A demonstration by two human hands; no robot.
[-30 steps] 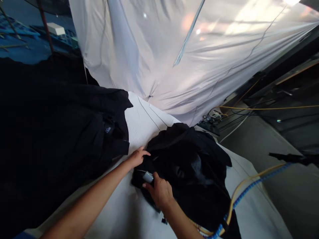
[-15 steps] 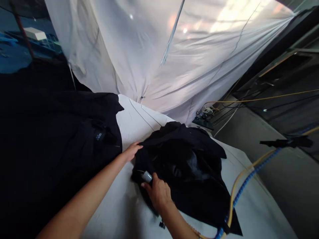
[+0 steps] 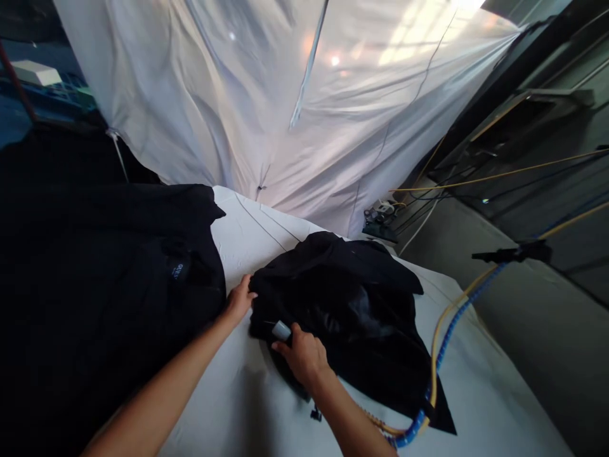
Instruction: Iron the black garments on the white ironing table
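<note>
A black garment (image 3: pixel 328 273) lies spread and creased on the white-covered table (image 3: pixel 247 222). At its left edge my left hand (image 3: pixel 240 299) pinches the cloth between thumb and fingers. My right hand (image 3: pixel 305 358) is wrapped round the handle of a steam iron, whose grey handle end (image 3: pixel 281 330) shows past my thumb. The dark body of the iron sits low at the garment's near left edge, mostly hidden by my hand and blending with the cloth. Its underside is out of sight.
Another black garment (image 3: pixel 95 266) with a neck label covers the left side. A blue coiled hose (image 3: pixel 450 346) and a yellow hose (image 3: pixel 434 355) loop at the right of my right arm. White sheeting (image 3: pixel 266 95) hangs behind the table; cables and small equipment (image 3: pixel 380 219) sit beyond its far edge.
The view has shifted a little. My left hand has moved slightly left and nearer with the cloth's edge, drawing it straighter. My right hand keeps its grip on the iron.
</note>
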